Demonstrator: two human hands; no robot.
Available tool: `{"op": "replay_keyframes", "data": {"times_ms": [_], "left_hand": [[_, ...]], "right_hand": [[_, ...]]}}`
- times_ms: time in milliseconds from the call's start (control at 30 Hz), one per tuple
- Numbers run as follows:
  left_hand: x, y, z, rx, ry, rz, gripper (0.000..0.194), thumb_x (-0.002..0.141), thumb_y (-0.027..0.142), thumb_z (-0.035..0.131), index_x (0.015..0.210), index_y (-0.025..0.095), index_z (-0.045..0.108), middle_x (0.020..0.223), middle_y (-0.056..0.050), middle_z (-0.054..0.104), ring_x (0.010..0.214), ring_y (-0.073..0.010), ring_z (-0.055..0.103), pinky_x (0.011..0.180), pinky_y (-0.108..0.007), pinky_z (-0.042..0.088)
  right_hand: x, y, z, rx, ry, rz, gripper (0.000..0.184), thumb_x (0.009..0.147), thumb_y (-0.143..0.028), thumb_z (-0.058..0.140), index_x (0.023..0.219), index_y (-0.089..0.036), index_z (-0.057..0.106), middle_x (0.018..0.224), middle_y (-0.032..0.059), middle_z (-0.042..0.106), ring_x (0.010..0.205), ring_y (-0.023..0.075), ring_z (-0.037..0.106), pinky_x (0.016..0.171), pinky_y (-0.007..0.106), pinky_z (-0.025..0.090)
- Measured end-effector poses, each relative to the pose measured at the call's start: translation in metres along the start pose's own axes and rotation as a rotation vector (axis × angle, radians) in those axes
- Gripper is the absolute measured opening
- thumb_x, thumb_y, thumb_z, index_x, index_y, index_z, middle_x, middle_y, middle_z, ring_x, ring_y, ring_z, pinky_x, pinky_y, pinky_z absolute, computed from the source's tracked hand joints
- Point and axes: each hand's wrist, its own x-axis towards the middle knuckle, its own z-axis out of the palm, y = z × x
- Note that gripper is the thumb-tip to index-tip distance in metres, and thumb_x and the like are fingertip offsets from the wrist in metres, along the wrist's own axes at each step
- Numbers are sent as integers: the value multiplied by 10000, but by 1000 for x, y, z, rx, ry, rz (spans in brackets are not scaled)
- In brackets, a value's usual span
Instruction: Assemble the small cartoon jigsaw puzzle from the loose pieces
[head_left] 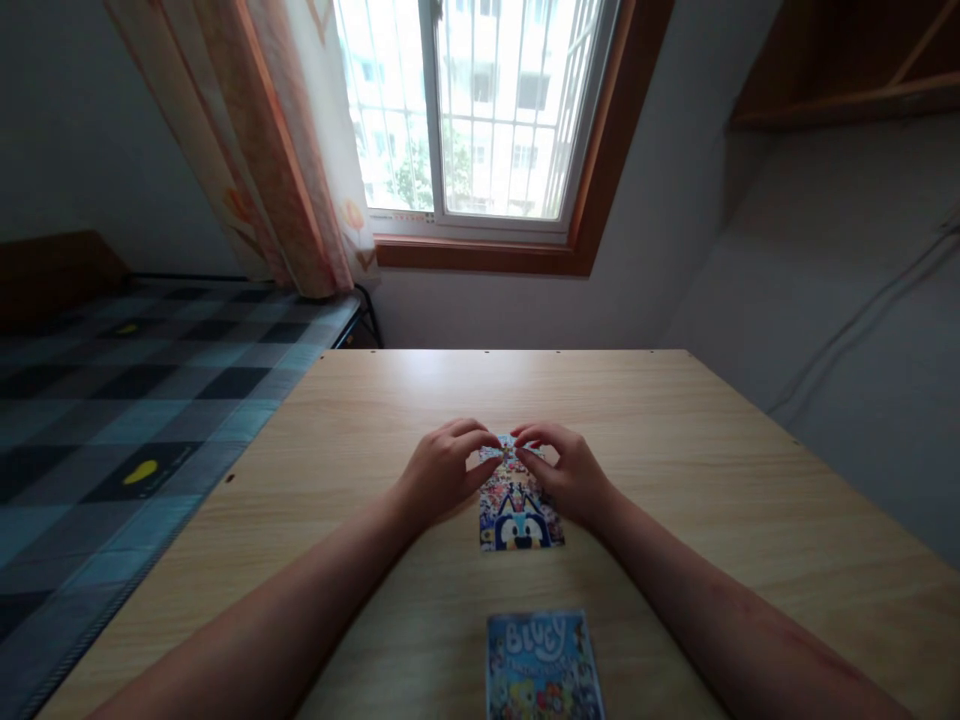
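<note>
A colourful picture sheet with a blue cartoon dog's face on its near half lies on the table. My left hand is over its far left edge, thumb and fingers curled toward each other in a pinch. From the right side my right hand reaches over the same sheet, also pinching. The fingertips of both hands nearly meet above the far part of the sheet. Whatever sits between them is too small to make out. Nearer to me lies a blue booklet or pack marked "BLUEY", cut off by the bottom of the view.
The wooden table carries these things. On the left is a bed with a checked cover. Beyond the table are a window and a curtain. A cable runs along the right wall below a wooden shelf.
</note>
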Motion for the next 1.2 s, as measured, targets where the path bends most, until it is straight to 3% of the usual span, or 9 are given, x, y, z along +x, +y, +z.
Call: {"op": "replay_keyframes", "data": {"times_ms": [100, 300, 500, 733, 933, 1200], "left_hand": [[0, -2, 1, -73, -12, -78, 52, 891, 250, 682, 906, 217, 719, 905, -32, 716, 821, -166, 655, 744, -320, 557], [1, 2, 3, -121, -38, -104, 24, 862, 225, 698, 873, 215, 717, 886, -37, 714, 838, -181, 647, 772, -340, 553], [0, 1, 3, -124, -64, -65, 42, 878, 251, 701, 900, 216, 711, 918, -40, 724, 893, -201, 650, 830, -381, 543], [-2, -14, 1, -37, -71, -119, 291, 865, 289, 709, 1146, 219, 675, 1159, -71, 712, 1104, -249, 617, 990, -461, 506], [-4, -18, 5, 48, -183, -103, 362, 837, 368, 740, 1168, 233, 679, 1213, -74, 695, 1144, -277, 596, 1030, -492, 478], [-3, -17, 5, 71, -208, -103, 379, 814, 363, 761, 1159, 221, 692, 1223, -86, 694, 1163, -284, 591, 1062, -501, 462]], "right_hand": [[1, 2, -7, -103, -10, -124, 82, 868, -225, 733, 945, -248, 750, 1070, 64, 750, 1025, 229, 684, 932, 407, 534], [-2, 6, -8, -163, -74, -239, 87, 869, -207, 755, 938, -259, 768, 957, 41, 774, 897, 205, 704, 850, 374, 556], [-3, 3, -9, -178, -88, -234, 69, 888, -205, 734, 925, -248, 774, 924, 39, 777, 863, 196, 706, 813, 352, 551], [-5, 4, -15, -260, -179, -237, 103, 878, -171, 707, 874, -244, 779, 884, 36, 780, 809, 194, 693, 784, 353, 520], [-5, 9, -15, -355, -267, -265, 105, 862, -179, 722, 869, -258, 790, 872, 18, 783, 804, 193, 669, 817, 378, 487], [-4, 8, -17, -409, -294, -262, 120, 861, -191, 717, 868, -279, 799, 935, 26, 773, 869, 199, 652, 863, 392, 481]]}}
